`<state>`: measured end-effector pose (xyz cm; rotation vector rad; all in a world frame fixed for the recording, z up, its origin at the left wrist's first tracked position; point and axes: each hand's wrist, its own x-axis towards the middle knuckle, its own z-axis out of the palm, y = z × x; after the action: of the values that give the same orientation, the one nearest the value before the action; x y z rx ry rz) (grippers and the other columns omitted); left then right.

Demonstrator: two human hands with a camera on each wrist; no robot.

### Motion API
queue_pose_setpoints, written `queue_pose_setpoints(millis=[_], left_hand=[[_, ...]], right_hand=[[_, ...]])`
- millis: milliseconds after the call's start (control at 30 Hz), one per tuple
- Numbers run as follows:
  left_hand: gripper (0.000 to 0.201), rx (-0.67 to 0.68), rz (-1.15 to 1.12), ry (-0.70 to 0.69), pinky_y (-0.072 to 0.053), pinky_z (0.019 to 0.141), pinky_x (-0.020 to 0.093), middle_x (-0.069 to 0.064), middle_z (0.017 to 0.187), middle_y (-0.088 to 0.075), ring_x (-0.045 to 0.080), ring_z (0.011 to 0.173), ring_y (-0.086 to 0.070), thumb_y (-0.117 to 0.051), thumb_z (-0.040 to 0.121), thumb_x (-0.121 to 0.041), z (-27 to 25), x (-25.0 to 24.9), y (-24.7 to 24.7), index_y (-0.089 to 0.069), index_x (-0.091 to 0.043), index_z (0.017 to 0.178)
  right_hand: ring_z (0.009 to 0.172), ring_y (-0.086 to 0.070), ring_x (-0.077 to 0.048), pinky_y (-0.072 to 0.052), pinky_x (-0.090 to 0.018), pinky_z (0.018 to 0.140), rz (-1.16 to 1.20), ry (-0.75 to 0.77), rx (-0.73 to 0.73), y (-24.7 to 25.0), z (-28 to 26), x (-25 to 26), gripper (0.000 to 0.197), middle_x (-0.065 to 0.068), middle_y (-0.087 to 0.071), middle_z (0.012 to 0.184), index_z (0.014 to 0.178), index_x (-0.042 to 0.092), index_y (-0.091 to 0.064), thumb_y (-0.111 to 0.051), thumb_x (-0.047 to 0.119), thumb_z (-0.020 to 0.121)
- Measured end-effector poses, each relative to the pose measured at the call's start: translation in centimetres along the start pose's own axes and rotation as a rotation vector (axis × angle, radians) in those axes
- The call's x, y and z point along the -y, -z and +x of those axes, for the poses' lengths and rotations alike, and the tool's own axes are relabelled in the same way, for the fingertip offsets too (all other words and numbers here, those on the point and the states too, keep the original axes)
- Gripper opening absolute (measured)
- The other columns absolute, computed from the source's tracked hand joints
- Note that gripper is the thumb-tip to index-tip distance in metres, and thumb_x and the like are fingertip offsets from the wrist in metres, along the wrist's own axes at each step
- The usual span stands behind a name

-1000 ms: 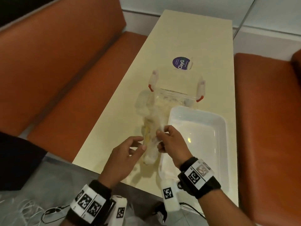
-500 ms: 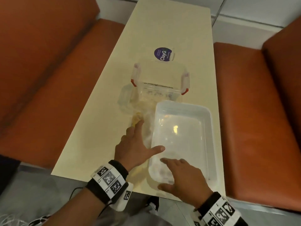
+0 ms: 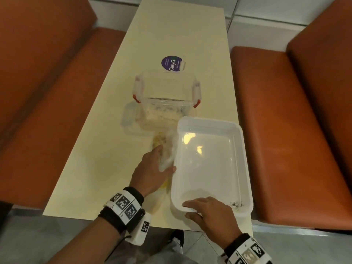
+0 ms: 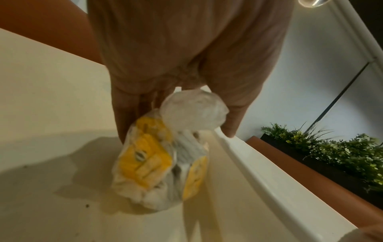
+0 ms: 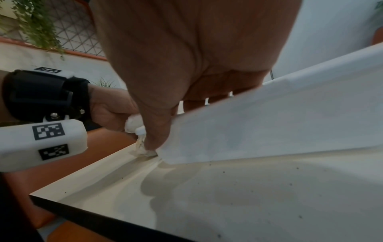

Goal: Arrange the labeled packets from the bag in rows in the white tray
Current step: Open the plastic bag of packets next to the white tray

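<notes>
A clear plastic bag (image 3: 165,147) of yellow and white labeled packets lies on the cream table, along the left side of the white tray (image 3: 209,168). My left hand (image 3: 162,161) lies over the bag and holds it, fingers on its left and thumb (image 4: 234,121) on its right by the tray's rim. In the left wrist view the bag (image 4: 153,163) hangs knotted between fingers and thumb. My right hand (image 3: 187,209) grips the tray's near rim, fingers inside, thumb (image 5: 155,139) against the outer wall (image 5: 269,127). No packets lie in the tray.
A clear storage box (image 3: 165,103) with red clips stands just beyond the tray, its labeled lid (image 3: 172,63) behind it. A round clear container (image 3: 131,119) sits left of the box. Orange benches (image 3: 285,130) flank the narrow table. Dark specks (image 3: 236,204) lie in the tray's near right corner.
A second ago both hands pinched the bag's top. The right hand has let go and taken the tray's near rim. The left hand now lies along the bag.
</notes>
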<state>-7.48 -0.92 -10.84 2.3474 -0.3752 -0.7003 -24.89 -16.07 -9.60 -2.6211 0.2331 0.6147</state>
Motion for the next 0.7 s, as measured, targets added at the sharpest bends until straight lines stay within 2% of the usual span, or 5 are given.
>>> queue_pose_setpoints(millis=[100, 267, 400, 533, 700], left_hand=[[0.051, -0.121, 0.077, 0.029, -0.049, 0.083, 0.034, -0.001, 0.133, -0.051, 0.022, 0.110, -0.058, -0.064, 0.086, -0.055, -0.5, -0.2, 0.6, -0.048, -0.037, 0.131], [0.013, -0.254, -0.107, 0.012, -0.049, 0.068, 0.032, -0.007, 0.084, -0.068, 0.019, 0.082, -0.065, -0.065, 0.091, -0.039, -0.6, 1.2, 2.7, -0.064, -0.027, 0.085], [0.007, -0.200, -0.426, 0.096, -0.046, 0.064, 0.029, -0.007, 0.075, -0.067, 0.015, 0.069, -0.062, -0.068, 0.091, -0.025, -0.5, 2.3, 3.7, -0.069, -0.025, 0.098], [0.013, -0.092, -0.730, 0.153, -0.049, 0.067, 0.027, -0.004, 0.083, -0.072, 0.013, 0.077, -0.063, -0.060, 0.098, -0.020, -1.0, 2.2, 3.9, -0.072, -0.017, 0.098], [0.021, 0.029, -0.794, 0.173, -0.056, 0.072, 0.031, 0.007, 0.097, -0.076, 0.020, 0.087, -0.071, -0.054, 0.102, -0.024, -1.4, 1.5, 4.6, -0.072, -0.015, 0.104]], right_hand=[[0.120, -0.050, 0.000, -0.024, -0.009, 0.066, -0.006, 0.009, -0.003, 0.3, 0.0, 0.0, 0.048, 0.026, -0.053, 0.139, 0.139, 0.052, -0.045, -0.043, 0.067, 0.094], [0.109, -0.056, 0.007, -0.047, -0.017, 0.082, 0.245, 0.003, -0.141, 3.0, 1.0, 1.2, 0.049, 0.029, -0.058, 0.126, 0.129, 0.048, -0.054, -0.054, 0.071, 0.086], [0.082, -0.067, 0.002, -0.053, -0.023, 0.077, 0.662, -0.065, -0.217, 5.6, 5.5, 2.8, 0.019, 0.017, -0.072, 0.094, 0.107, 0.036, -0.070, -0.066, 0.046, 0.091], [0.070, -0.069, -0.011, -0.056, -0.027, 0.067, 1.098, -0.162, -0.039, 6.9, 9.8, 6.0, 0.022, -0.004, -0.073, 0.092, 0.110, 0.011, -0.069, -0.066, 0.026, 0.095], [0.091, -0.073, -0.024, -0.060, -0.048, 0.086, 1.113, -0.164, -0.073, 5.3, 12.9, 8.5, 0.038, -0.007, -0.070, 0.101, 0.116, 0.013, -0.058, -0.071, 0.034, 0.087]])
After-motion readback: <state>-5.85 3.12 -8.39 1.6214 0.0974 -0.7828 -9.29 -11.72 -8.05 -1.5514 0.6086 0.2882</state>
